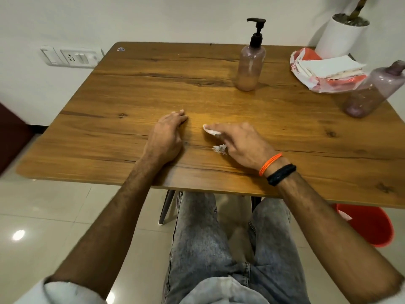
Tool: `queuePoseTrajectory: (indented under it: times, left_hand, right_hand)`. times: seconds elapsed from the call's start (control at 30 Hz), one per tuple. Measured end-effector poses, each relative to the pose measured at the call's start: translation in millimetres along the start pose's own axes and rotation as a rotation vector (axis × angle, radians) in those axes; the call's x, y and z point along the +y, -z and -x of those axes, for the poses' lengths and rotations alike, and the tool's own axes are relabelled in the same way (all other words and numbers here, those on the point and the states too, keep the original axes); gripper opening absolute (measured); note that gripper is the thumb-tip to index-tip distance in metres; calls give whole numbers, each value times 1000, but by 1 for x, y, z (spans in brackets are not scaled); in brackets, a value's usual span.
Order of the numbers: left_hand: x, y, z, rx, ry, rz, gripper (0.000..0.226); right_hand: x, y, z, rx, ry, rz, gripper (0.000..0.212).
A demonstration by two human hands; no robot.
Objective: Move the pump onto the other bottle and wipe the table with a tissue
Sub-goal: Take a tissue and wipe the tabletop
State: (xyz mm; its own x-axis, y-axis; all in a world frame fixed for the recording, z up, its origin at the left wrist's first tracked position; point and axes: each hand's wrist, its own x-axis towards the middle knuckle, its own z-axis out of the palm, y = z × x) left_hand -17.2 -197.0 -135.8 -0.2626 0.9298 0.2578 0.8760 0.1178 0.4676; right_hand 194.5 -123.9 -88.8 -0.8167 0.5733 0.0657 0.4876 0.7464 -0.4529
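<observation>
A translucent bottle (249, 66) with a black pump (256, 29) stands upright at the back middle of the wooden table (131, 88). A second purple-tinted bottle (372, 91) without a pump stands near the right edge. My right hand (243, 143) presses a crumpled white tissue (210, 131) flat on the table near the front; bits of the tissue stick out beside the fingers. My left hand (167, 137) rests palm down on the table just left of it, holding nothing.
A plastic bag with a stack of tissues (326, 71) lies at the back right. A white plant pot (341, 38) stands behind it. An orange bucket (370, 224) sits on the floor under the table's right side. A wall socket (70, 57) is at the left.
</observation>
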Motion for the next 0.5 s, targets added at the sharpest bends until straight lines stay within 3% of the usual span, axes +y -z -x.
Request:
queuePoseTrajectory:
  times: [0.1,0.5]
  left_hand:
    - [0,-1,0,6,10,-17,45]
    - [-2,-2,0,13,-7,-23,46]
  right_hand:
    - [4,-12,4,-143,38,57,48]
    - [-16,-27,76,-112,247,-123,50]
